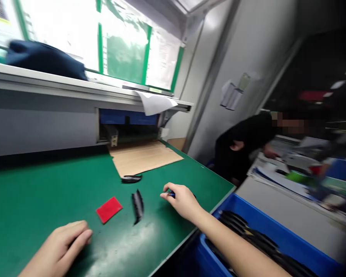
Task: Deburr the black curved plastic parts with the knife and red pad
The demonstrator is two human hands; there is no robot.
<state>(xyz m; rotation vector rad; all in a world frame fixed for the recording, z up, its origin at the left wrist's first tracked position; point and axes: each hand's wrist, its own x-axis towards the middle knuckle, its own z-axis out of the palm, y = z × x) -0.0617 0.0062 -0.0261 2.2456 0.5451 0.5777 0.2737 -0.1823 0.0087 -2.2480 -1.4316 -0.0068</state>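
Our right grip [183, 202] was pinched together, its thumb and fingers clamped on a small blue-and-black part [170, 194] held over the green tabletop [31, 192], near the edge. Our left grip [59, 246] lay curled on the surface, and we could not tell whether anything sat beneath its fingers. Between the two lay a red square pad [108, 209] and a curved black strip [137, 206], with a curved black piece [132, 179] farther off near a cardboard sheet [144, 157]. A blue bin [265, 219] of black pieces [242, 225] stood just beyond the edge. A loose pinch could have let the small part slip and fall into the bin, where it might have been lost among the black pieces. A careless sweep of the wrist could have knocked the strip out of place.
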